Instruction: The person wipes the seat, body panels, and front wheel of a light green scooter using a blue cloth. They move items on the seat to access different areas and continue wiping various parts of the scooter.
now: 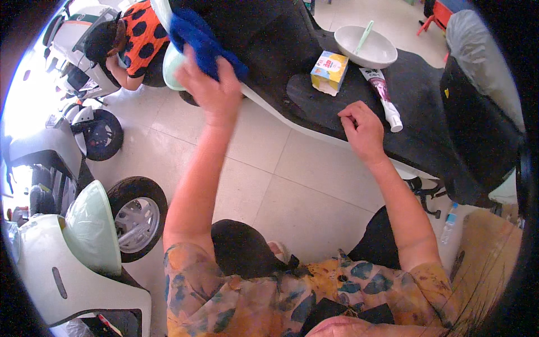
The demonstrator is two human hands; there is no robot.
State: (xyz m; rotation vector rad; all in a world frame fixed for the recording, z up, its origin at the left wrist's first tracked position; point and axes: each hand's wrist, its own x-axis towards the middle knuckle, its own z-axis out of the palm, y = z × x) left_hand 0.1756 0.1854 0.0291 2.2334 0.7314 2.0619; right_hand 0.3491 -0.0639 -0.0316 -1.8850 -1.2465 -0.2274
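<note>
1. The blue cloth (205, 45) is at the left part of the scooter seat (418, 84), bunched over its near edge and across a pale green panel (172, 70).
2. The left hand (212, 90) is clamped on the cloth, thumb and fingers digging into its lower folds; blur hides exactly how each finger grips.
3. The right hand (364, 132) is well apart from the left, at the seat's near edge, fingers folded in loosely, with nothing visible in them; the white and purple tube (380, 95) lies just beside it.
4. The cloth looks light, soft and limp, with a thick pile; it should crumple freely and hardly slip, and nothing about it seems fragile. Whether it is damp cannot be told.
5. A good hold would be the gathered middle, palm flat behind it, loose ends tucked in.
6. Toward the seat's far edge stand the open yellow and blue box (329, 72) and the white bowl (387, 57), a pale green handle (365, 37) leaning in it.
</note>
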